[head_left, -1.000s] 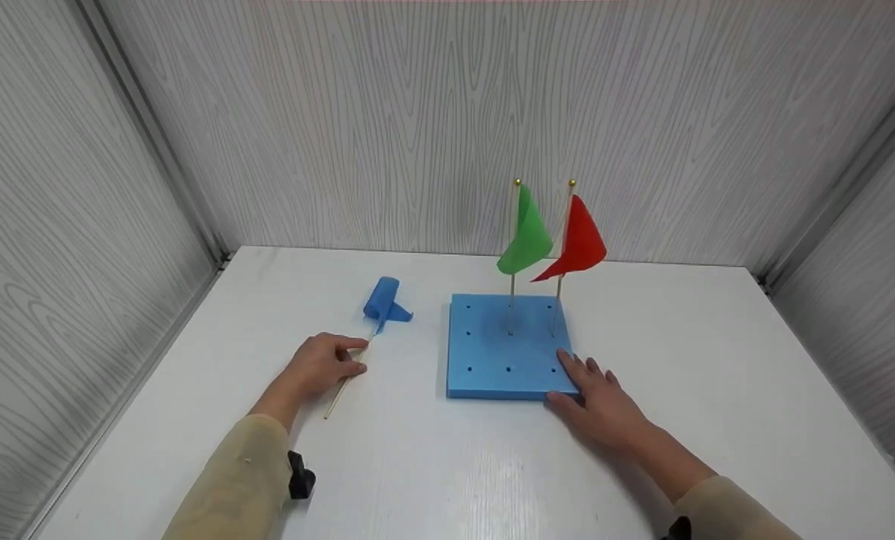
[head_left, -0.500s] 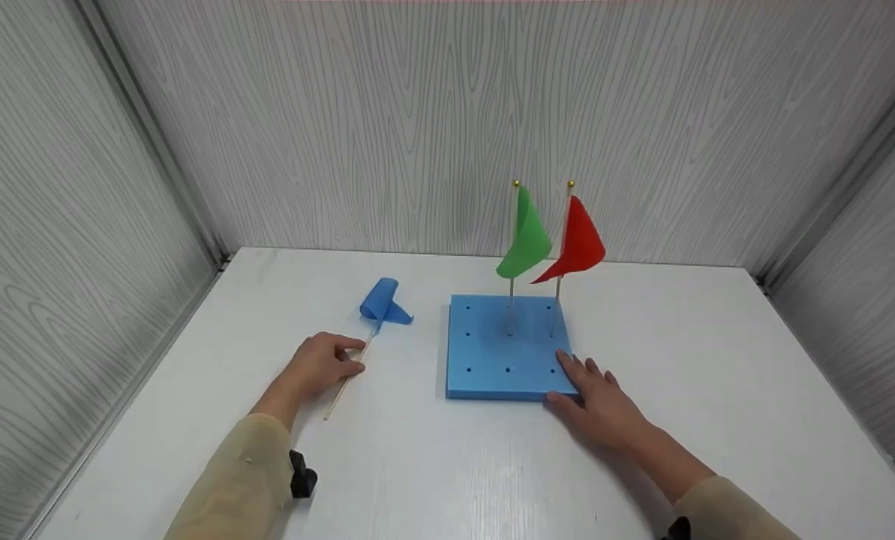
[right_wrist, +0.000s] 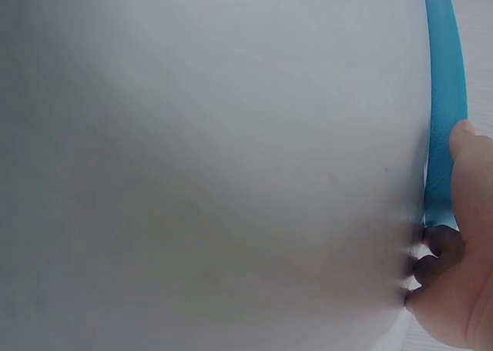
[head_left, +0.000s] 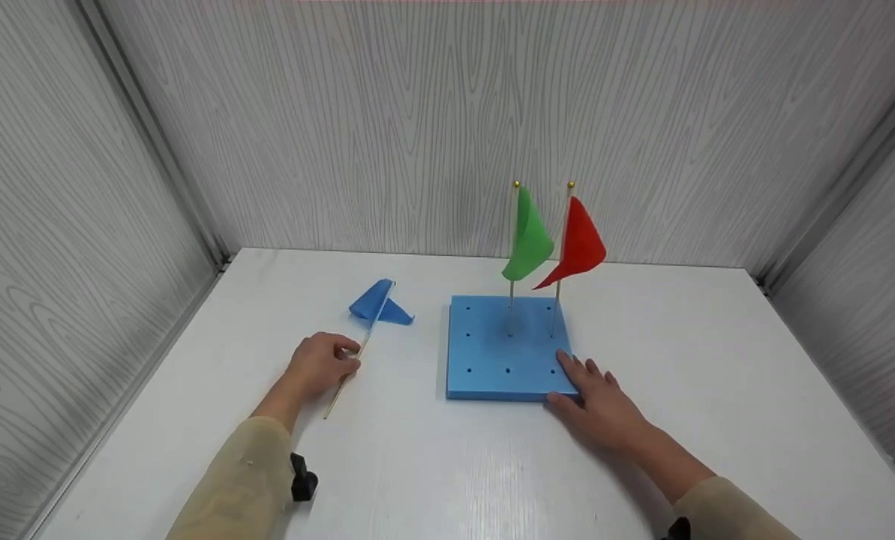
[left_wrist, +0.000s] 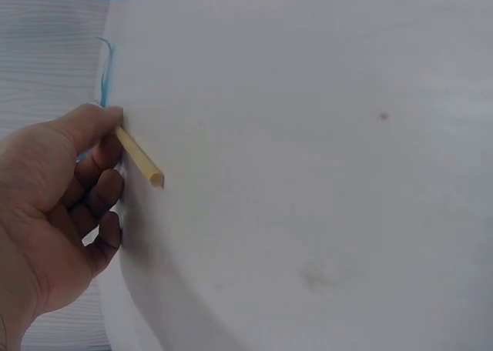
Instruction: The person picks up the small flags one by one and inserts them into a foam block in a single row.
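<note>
A blue flag (head_left: 388, 311) lies low over the table at the left, its thin wooden stick (left_wrist: 140, 158) slanting toward the front. My left hand (head_left: 325, 365) pinches that stick between thumb and fingers, partway along it. At the front right corner of a square blue board (head_left: 485, 352) with rows of small holes, my right hand (head_left: 603, 403) rests with fingers spread and thumb against the front edge. A green flag (head_left: 528, 238) and a red flag (head_left: 581, 238) stand upright in holes of the board.
The white table (head_left: 432, 480) carries the board near its middle. Wood-grain panels enclose it, with a back wall (head_left: 357, 127), a left wall (head_left: 64, 247) and a right wall (head_left: 875, 247).
The blue flag's stick has turned in my left fingers, so its cloth spreads out flatter and the stick's top shows. The left hand has shifted slightly left; the right hand stays put.
</note>
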`<state>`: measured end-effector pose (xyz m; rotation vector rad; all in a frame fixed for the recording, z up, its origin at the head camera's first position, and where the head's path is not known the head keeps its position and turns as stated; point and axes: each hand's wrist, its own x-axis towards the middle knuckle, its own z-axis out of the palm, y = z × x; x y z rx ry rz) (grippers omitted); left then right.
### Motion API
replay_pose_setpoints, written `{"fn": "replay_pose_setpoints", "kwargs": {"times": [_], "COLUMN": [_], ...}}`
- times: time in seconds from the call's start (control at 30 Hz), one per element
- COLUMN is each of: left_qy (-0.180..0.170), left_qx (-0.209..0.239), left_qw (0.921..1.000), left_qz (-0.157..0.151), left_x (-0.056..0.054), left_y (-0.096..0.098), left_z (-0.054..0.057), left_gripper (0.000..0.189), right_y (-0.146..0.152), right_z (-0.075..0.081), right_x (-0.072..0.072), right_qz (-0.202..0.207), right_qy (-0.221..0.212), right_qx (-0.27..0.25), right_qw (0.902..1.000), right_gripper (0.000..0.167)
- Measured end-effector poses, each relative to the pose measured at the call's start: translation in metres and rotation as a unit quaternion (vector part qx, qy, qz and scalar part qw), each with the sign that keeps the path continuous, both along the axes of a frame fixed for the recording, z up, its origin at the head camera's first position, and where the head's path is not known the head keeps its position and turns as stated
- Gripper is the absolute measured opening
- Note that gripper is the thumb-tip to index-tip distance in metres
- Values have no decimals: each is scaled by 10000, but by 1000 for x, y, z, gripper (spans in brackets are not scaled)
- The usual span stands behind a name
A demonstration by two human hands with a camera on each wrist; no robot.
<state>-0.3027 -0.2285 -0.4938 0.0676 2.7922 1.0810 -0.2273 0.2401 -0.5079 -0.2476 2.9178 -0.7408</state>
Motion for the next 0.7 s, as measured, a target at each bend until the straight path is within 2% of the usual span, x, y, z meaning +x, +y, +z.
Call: {"fn": "replay_pose_setpoints", "kwargs": {"times": [0.37, 0.53, 0.7], "left_qy": [179, 279, 300], "left_qx": [-71, 225, 622], "left_qw": [9996, 9990, 9973], "left_qz": [187, 258, 262], "left_x": [-2, -1, -1], "left_y": [0, 0, 4], "left_z": [-2, -2, 8], "left_gripper": [24, 25, 26], "right_y": [2, 2, 1], "right_z": [-3, -4, -4], "right_x": [-3, -4, -4], "right_qz": [-18, 71, 50], "right_qy": [-121, -16, -49], "right_qx": [-15, 27, 44], "right_qw": [9999, 10000, 10000], "right_gripper": [88, 87, 88]}}
